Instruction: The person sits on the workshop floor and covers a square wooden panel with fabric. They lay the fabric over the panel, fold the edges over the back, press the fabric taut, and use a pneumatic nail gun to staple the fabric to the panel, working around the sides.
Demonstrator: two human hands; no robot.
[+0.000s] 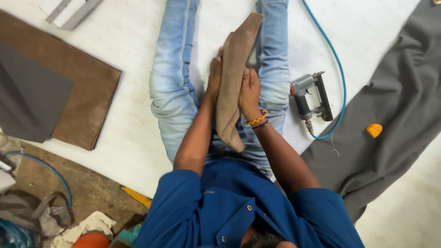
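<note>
**Brown fabric piece pressed between two flat hands**

The person sits on a white floor (138, 138) with legs in light blue jeans (172, 87) stretched out. To the person's right lies a wide grey cloth (395, 105), to the left a brown fabric-covered panel (87, 87) with a grey panel (27, 96) on top of it.

Over the lap stands the brown fabric piece (232, 78), long and narrow, held on edge between the knees and reaching down towards the blue shirt (239, 206). It looks light and soft: its lower end droops and folds, so it would likely sag wherever it is not supported. The napped surface should grip well rather than slip. The flat sides near the middle seem the best place to hold it.

The left hand (214, 76) lies flat against one side and the right hand (249, 94) against the other. The fingers of both are stretched almost straight and close together, not curled, sandwiching the piece.

Beside the right knee lies a pneumatic stapler (312, 98) on a blue air hose (337, 64); a small orange object (374, 130) rests on the grey cloth.
</note>
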